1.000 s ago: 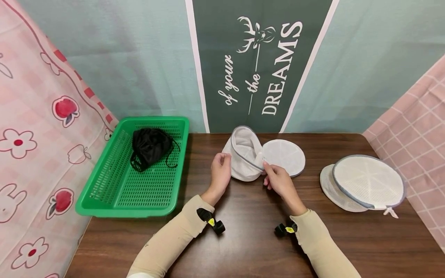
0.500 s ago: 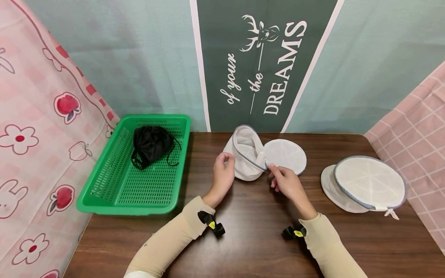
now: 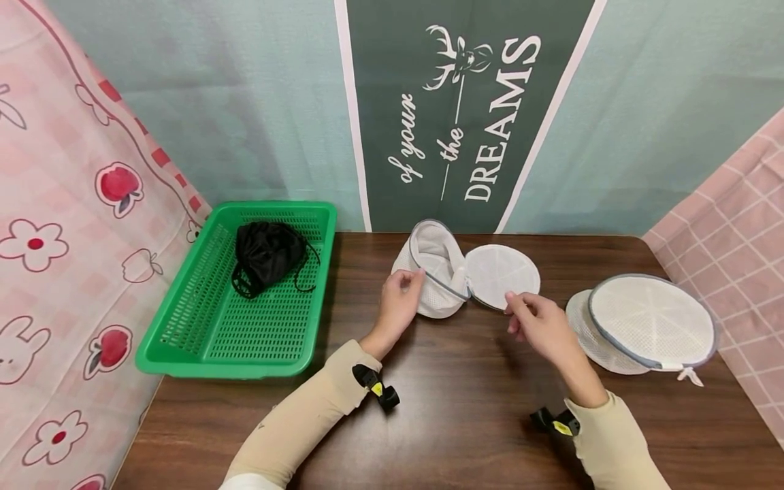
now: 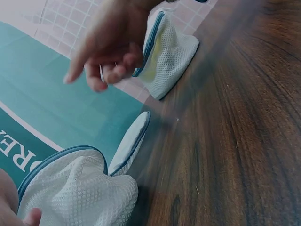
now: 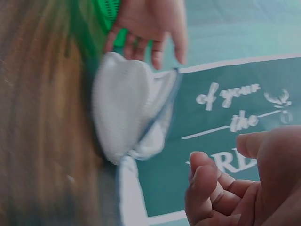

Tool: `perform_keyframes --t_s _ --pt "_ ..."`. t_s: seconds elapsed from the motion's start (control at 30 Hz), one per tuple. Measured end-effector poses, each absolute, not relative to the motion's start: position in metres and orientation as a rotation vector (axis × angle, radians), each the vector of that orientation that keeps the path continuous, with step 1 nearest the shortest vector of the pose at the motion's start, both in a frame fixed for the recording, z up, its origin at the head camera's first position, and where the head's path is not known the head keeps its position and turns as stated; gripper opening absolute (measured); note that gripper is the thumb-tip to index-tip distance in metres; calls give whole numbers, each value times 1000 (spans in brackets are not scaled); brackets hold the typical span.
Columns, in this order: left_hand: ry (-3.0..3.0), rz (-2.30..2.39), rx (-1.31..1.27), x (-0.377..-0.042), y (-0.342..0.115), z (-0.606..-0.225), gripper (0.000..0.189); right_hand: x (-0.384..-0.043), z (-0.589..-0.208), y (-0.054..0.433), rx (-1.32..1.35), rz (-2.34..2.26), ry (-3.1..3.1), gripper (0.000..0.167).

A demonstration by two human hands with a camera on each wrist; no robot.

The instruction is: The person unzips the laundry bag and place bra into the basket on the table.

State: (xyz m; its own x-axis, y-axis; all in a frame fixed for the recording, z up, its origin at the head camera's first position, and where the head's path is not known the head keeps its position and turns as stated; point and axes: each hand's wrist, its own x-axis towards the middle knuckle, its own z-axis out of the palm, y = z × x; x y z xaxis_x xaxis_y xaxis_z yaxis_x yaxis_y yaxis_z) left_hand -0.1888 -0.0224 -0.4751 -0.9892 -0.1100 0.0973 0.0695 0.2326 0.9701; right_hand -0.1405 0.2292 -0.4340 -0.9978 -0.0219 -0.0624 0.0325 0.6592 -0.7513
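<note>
Left hand [image 3: 397,303]: relaxed fingers at mesh bag [image 3: 437,301], probably steadying its open mouth. Right hand [image 3: 542,325]: fingers loosely bent, holding nothing, near laid-back lid [image 3: 502,272].

There are 2 mesh bags [image 3: 439,299] [image 3: 654,323], 1 basket [image 3: 257,340] and 1 pouch [image 3: 269,253].

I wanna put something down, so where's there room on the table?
Bare: the front of the table, between the sleeves; a strip between green basket and open mesh bag. Crowded: back middle, with that bag, its flap, left hand and right hand; far right, with another mesh bag.
</note>
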Motion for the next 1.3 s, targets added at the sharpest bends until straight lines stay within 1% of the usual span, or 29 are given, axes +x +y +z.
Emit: perform_keyframes --t_s 0.17,0.43,0.63,0.8,0.9,1.03,1.1,1.2,1.3 --pt "-2434 -1761 60 -189 -22 -473 32 -131 -416 246 -19 -1287 2871 46" --pt "-2471 -1711 75 -191 -22 -474 31 -120 -396 287 59 -1248 3020 42" --pt "-2496 -1708 99 -191 -21 -474 36 -112 -386 329 158 -1360 3017 29" --pt "-2540 -1674 100 -191 -20 -473 36 -103 -379 361 306 -1419 2984 34" --pt "-2556 -1674 95 -191 -19 -473 35 -98 -378 379 390 -1477 2942 42" --pt "-2572 -1671 111 -190 -18 -473 33 -95 -381 401 390 -1676 2895 51" --pt "-2582 -1666 118 -190 -17 -473 32 -96 -387 417 426 -1750 2870 52" --pt "-2588 -1663 118 -190 -17 -473 31 -103 -415 456 532 -1740 2900 49" --pt "-2586 -1664 117 -190 -17 -474 31 -111 -446 496 714 -1572 2970 47"
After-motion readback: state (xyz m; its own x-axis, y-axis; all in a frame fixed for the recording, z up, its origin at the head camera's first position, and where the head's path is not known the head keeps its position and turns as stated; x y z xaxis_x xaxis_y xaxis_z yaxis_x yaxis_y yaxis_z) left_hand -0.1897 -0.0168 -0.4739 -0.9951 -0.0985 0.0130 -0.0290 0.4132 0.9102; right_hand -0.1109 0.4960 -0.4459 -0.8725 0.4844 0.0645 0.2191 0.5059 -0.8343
